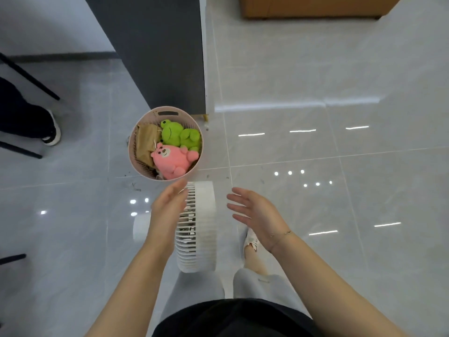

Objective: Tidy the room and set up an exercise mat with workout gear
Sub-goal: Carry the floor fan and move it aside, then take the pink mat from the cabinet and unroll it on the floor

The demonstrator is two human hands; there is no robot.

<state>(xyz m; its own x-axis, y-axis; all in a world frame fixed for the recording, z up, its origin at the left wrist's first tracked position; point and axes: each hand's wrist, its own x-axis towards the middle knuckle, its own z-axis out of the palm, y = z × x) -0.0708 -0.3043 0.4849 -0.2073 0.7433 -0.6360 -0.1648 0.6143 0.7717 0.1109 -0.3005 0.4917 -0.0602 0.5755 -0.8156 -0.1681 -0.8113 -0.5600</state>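
Both hands are spread wide and hold nothing: the left hand [168,205] hovers with straight fingers against or just over the grille side of the fan [198,227], and I cannot tell whether it touches; the right hand [255,215] is apart from the fan, at its 3 o'clock, palm turned inward. The fan stands on the floor [315,166] just in front of the person's legs, with a round white base [141,227] showing at its 9 o'clock behind the left forearm. At the fan's 12 o'clock, very near it, sits the basket [136,152], holding a green frog [181,136], a pink bear [173,159] and a brown bag [145,144]. No mat or workout gear is in view. The likely aim is to grasp the fan from both sides and move it. The risks: a one-sided or loose hold on the smooth rim could let it slip or tip on the glossy tiles; fingertips could catch in the slats; swinging it forward could knock the basket; the near foot [250,242] could be struck or could trip on it.
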